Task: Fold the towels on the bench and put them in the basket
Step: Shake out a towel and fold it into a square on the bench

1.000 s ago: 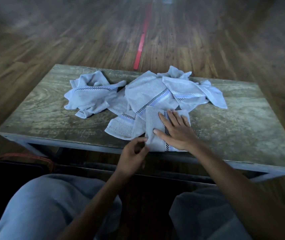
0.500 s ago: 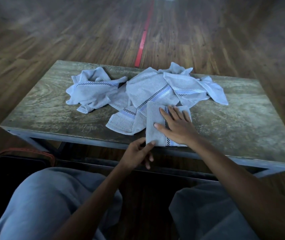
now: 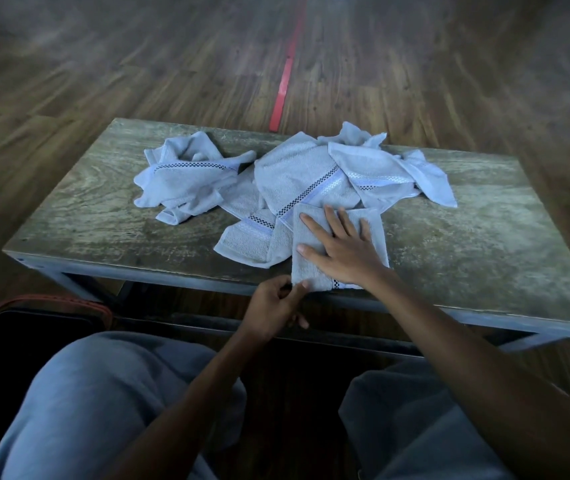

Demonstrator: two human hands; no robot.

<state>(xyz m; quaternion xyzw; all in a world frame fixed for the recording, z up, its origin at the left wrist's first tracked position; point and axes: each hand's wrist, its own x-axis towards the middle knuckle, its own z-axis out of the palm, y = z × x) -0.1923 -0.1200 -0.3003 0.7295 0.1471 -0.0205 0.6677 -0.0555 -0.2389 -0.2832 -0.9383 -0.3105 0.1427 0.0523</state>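
Right grip (image 3: 342,251) laid flat, uncurled, pins folded towel (image 3: 306,268) to surface (image 3: 467,230) so the fold holds; left grip (image 3: 276,306) pinches its near corner, likely to lift it.

The person wears loose trousers (image 3: 110,403) of soft, pale grey-blue cloth, lightly creased over both knees at 7 and 5 o'clock. The left hand (image 3: 274,308), the right hand (image 3: 345,252) and both forearms (image 3: 484,358) are bare.
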